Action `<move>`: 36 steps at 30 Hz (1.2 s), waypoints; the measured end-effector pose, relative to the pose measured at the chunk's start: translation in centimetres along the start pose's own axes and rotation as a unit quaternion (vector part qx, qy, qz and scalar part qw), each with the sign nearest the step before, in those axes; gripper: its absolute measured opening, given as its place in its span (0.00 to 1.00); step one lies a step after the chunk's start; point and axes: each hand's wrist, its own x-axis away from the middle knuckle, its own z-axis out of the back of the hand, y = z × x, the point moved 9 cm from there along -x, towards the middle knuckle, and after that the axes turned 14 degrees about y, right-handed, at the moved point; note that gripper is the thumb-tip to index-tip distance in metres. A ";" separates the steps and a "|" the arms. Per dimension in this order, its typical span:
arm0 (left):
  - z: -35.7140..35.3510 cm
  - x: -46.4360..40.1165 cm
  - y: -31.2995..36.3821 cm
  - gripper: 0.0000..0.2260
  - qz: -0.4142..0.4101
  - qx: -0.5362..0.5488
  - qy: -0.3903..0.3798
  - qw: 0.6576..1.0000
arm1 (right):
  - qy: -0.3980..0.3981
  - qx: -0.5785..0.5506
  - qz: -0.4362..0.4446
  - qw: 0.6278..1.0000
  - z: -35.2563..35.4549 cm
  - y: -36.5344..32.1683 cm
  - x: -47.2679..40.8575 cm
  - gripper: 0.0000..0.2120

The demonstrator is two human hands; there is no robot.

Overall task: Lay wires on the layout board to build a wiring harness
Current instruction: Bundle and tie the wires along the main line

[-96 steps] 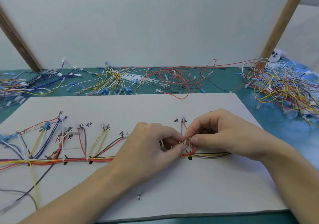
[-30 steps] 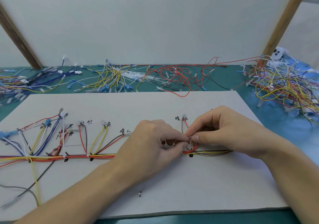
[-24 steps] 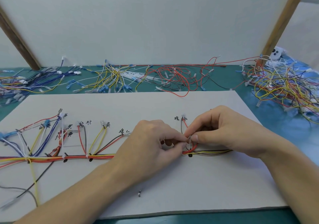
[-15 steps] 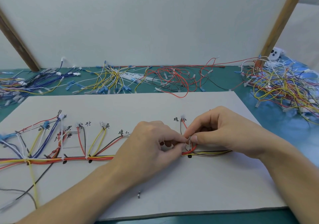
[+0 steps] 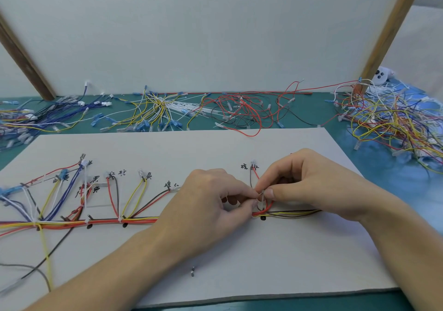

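Note:
A white layout board (image 5: 215, 150) lies flat in front of me with handwritten marks. A trunk of red, yellow and black wires (image 5: 103, 222) runs left to right across it, with branches rising to labelled spots. My left hand (image 5: 208, 205) and my right hand (image 5: 309, 188) meet over the trunk's right part. Both pinch a thin white cable tie (image 5: 262, 196) looped around the wires where a brown and red branch (image 5: 253, 179) turns upward. The trunk continues right under my right hand (image 5: 294, 213).
Heaps of loose wires lie on the green table beyond the board: blue ones (image 5: 55, 116) at left, yellow and white (image 5: 158, 111), red (image 5: 242, 111), a mixed tangle (image 5: 393, 119) at right. A small dark piece (image 5: 192, 271) lies on the board's near part. A white upright panel stands behind.
Both hands stay at the same spot, pinching the tie with only slight finger shifts. The view has wobbled a little.

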 end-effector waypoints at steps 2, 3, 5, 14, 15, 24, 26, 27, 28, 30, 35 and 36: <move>0.0 0.0 -0.1 0.07 0.000 -0.002 -0.002 1.000 | -0.001 0.004 0.005 1.000 0.0 -0.1 0.0 0.10; -0.1 0.1 -0.1 0.07 -0.001 -0.003 -0.004 1.000 | -0.002 0.005 0.006 1.000 0.0 -0.1 0.0 0.10; -0.1 0.1 -0.1 0.08 -0.003 -0.005 -0.007 1.000 | -0.003 0.007 0.009 1.000 -0.1 -0.2 0.1 0.10; -0.1 0.1 -0.2 0.06 0.000 -0.001 -0.006 1.000 | 0.009 0.005 0.002 1.000 0.0 -0.2 0.0 0.10; -0.1 0.1 -0.2 0.06 0.002 0.000 -0.005 1.000 | 0.011 0.004 0.001 1.000 0.0 -0.2 0.0 0.10; -0.1 0.0 0.1 0.07 -0.007 -0.011 -0.007 1.000 | 0.008 0.004 0.002 1.000 -0.1 -0.1 -0.1 0.08; -0.1 0.0 0.1 0.07 -0.010 -0.013 -0.011 1.000 | 0.009 0.005 0.000 1.000 -0.1 0.0 -0.1 0.08; -0.2 0.0 0.1 0.07 -0.011 -0.013 -0.011 1.000 | 0.007 0.005 0.001 1.000 -0.1 0.0 -0.1 0.08; -0.2 0.0 0.1 0.07 -0.011 -0.013 -0.012 1.000 | 0.004 0.004 0.003 1.000 -0.1 0.0 -0.1 0.08; -0.2 0.1 0.1 0.07 -0.010 -0.010 -0.012 1.000 | -0.004 -0.002 0.005 1.000 -0.2 -0.1 0.0 0.09; -0.2 0.1 0.0 0.07 -0.010 -0.009 -0.009 1.000 | -0.008 -0.004 0.009 1.000 -0.3 -0.1 0.0 0.09; -0.2 0.1 0.0 0.07 -0.012 -0.011 -0.009 1.000 | -0.008 -0.005 0.008 1.000 -0.3 -0.1 0.0 0.09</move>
